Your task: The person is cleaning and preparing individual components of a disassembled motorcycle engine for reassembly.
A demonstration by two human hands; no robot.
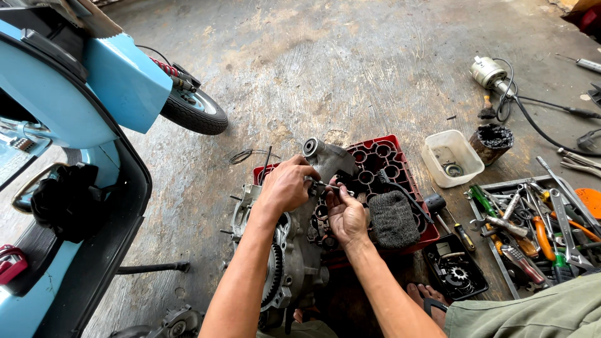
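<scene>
A grey metal engine case [294, 250] rests on a red plastic crate [382, 164] on the concrete floor. My left hand [287, 185] grips a small part at the case's upper end, just below a round mounting eye [311, 148]. My right hand [345, 214] sits close beside it, fingers pinched on a thin metal tool or pin [332, 186] that points toward the left hand. A toothed gear ring [273, 275] shows on the case's lower side.
A light blue scooter [75, 125] stands at left with its tyre [195, 112]. At right lie a tool tray [538, 231], a clear plastic tub [452, 158], a black tray with a sprocket [456, 274], a grey cloth [393, 219] and a corded motor [489, 71].
</scene>
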